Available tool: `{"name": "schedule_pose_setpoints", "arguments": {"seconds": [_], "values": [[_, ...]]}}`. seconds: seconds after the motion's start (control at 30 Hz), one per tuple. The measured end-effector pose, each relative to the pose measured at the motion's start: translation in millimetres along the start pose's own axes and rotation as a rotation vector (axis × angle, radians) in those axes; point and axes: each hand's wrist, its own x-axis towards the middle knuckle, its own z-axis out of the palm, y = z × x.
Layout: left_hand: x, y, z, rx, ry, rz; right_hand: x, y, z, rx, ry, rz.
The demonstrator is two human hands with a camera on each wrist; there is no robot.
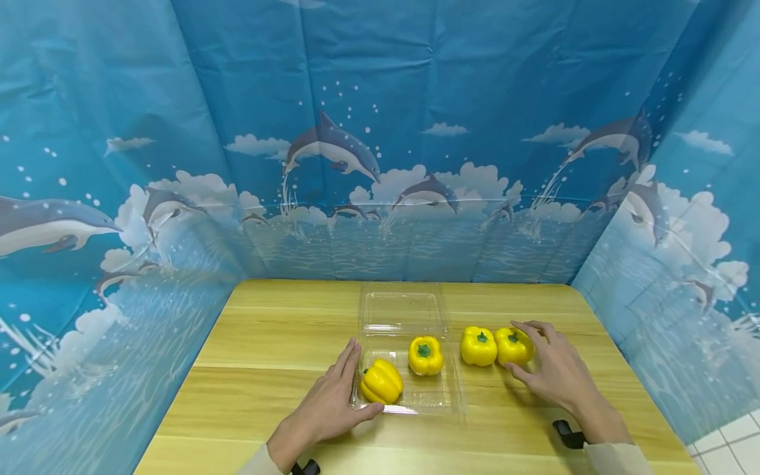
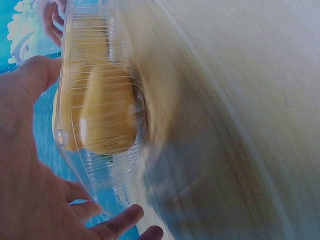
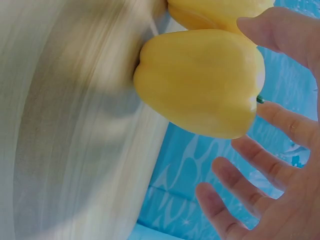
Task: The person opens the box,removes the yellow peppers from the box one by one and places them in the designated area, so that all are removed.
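A clear plastic clamshell box (image 1: 420,396) lies unfolded on the table, its lid (image 1: 400,310) towards the back. Inside are two yellow bell peppers, one tipped on its side (image 1: 382,382) at the front left and one stem up (image 1: 425,356). My left hand (image 1: 329,402) rests at the box's left front corner, thumb along the front rim, fingers extended along the left side. Right of the box, two more yellow peppers stand side by side, the left one (image 1: 479,346) beside the right one (image 1: 513,347). Around the right one my right hand (image 1: 555,366) is spread, thumb in front, fingers behind.
The wooden table (image 1: 279,343) ends at the back against a blue dolphin-print curtain (image 1: 368,244), which also rises on both sides. White floor tiles (image 1: 730,445) show at the lower right. A black strap piece (image 1: 569,435) sits at my right wrist.
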Motion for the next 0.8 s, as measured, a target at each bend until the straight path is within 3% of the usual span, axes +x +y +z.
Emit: {"name": "schedule_pose_setpoints", "arguments": {"seconds": [0.23,0.8], "values": [[-0.2,-0.3,0.5,-0.009,0.0,-0.002,1.1,-5.8,-5.1,-0.014,0.011,-0.019],[0.3,-2.7,1.3,-0.014,0.003,0.005,7.4,-31.4,-16.6,-0.029,0.151,-0.164]]}}
